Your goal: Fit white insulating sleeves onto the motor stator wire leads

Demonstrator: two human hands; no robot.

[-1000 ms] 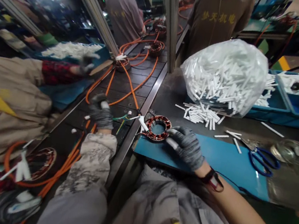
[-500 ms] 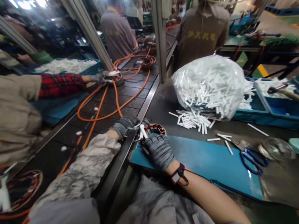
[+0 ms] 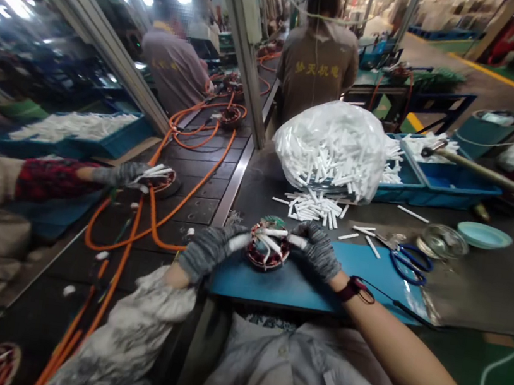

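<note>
A small motor stator [image 3: 258,258] with reddish copper windings sits on the blue mat [image 3: 320,284] before me, with white tubes [image 3: 271,244] lying across it. My left hand [image 3: 209,251], in a grey knit glove, is closed on a white sleeve at the stator's left side. My right hand [image 3: 318,251], gloved alike, pinches a white sleeve [image 3: 296,241] at the right side. Both sleeves point toward the stator; whether wires run inside them I cannot tell.
Behind the mat lie loose white tubes [image 3: 315,207] and a bulging clear bag [image 3: 334,149] of them. Blue-handled scissors [image 3: 412,264], a glass dish [image 3: 442,242] and blue bins [image 3: 459,183] are to the right. On the left, a co-worker's gloved hand [image 3: 120,174] touches another stator beside orange cables [image 3: 200,191].
The stator has come fully onto the mat and turned. My right hand has moved off its near side to its right; my left hand has come nearer to me. The view has shifted.
</note>
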